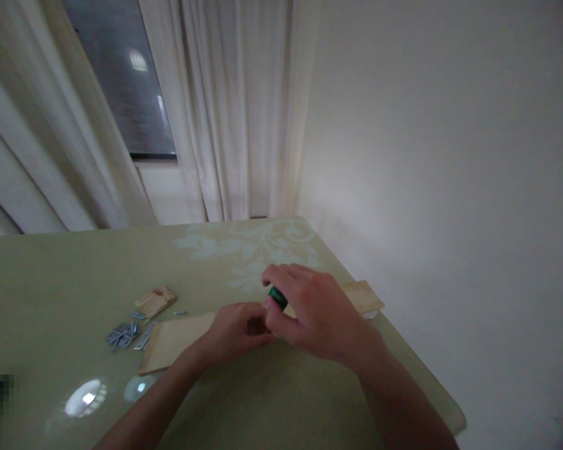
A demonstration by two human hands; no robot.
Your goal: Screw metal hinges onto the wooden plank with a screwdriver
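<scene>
On the table [75, 269], a pale board [175, 342] ran from about eight o'clock toward two, partly covered by the left hand [239, 331]; a wooden strip [362, 296] emerged past the right hand [313, 309] at three o'clock. Any join between them was hidden. The right grip was closed around a green handle [278, 298], which lay at ten o'clock from that wrist. Its long axis slanted from eleven toward five; the lower end was concealed, leaving its pointing direction uncertain. The left hand, just beside at eight o'clock, had curled digits, their contents obscured. Farther out lay a small wooden block [155, 302] at ten, metal plates [123, 335] at nine and, nearer, a screw [180, 312].
</scene>
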